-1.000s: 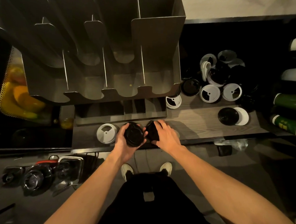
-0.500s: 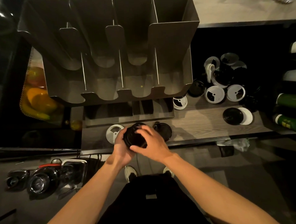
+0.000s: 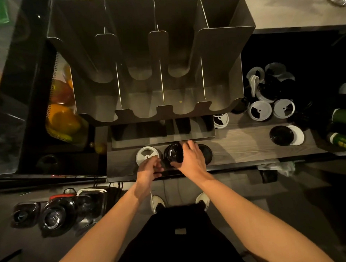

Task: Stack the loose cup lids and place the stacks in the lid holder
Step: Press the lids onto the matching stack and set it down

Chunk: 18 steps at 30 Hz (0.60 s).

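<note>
Stacking step: my right hand [image 3: 190, 159] clamped on black lid stack [image 3: 174, 154], on tabletop [image 3: 243, 146] below lid holder [image 3: 156, 72]. Left hand [image 3: 148, 170] at white lid [image 3: 147, 153]; its grip, could not tell. Next, I judged: add more lids or lift stack squarely into slot

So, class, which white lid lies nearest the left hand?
The white lid by the left hand, left of the black stack; the other white lids lie further right.

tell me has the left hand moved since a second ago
Yes. The left hand has come off the black lid stack and shifted left, now at the near edge of the white lid.
</note>
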{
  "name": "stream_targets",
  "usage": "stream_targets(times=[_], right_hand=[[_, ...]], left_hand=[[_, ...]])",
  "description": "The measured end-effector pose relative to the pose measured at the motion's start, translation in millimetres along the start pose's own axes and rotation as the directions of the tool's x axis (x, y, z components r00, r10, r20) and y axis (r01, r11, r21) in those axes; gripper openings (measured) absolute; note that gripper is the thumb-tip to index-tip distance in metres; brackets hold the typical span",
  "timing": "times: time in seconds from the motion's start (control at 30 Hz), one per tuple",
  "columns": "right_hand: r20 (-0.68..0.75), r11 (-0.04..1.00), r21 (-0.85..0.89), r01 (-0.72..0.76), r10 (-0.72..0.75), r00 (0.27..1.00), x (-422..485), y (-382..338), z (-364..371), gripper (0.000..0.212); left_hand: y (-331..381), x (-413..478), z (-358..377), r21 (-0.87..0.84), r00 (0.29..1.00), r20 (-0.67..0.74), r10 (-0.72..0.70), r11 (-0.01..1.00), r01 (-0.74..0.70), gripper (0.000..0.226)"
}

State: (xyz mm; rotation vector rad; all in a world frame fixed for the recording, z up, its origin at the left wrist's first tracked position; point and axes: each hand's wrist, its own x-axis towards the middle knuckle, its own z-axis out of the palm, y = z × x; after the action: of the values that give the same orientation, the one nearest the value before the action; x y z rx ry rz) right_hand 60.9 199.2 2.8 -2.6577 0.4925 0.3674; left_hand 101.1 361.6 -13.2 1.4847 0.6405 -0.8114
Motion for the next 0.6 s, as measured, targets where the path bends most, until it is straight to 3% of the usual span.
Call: stream_targets(times=[0.3,0.6], right_hand=[[0.058,0.995,-0.101,-0.007,0.013,0.998,3,-15,17,0.083],[0.097,0.998,-0.057,-0.036,0.041,0.994,2,-19,6,0.091]], left_hand=[[12,2,-10,-0.056,0.997,0.069,-0.043,0.997,0.047,0.022],[20,-3,-11,-0.054,0.991,0.125,-0.041,0.997,0.048,0.026]])
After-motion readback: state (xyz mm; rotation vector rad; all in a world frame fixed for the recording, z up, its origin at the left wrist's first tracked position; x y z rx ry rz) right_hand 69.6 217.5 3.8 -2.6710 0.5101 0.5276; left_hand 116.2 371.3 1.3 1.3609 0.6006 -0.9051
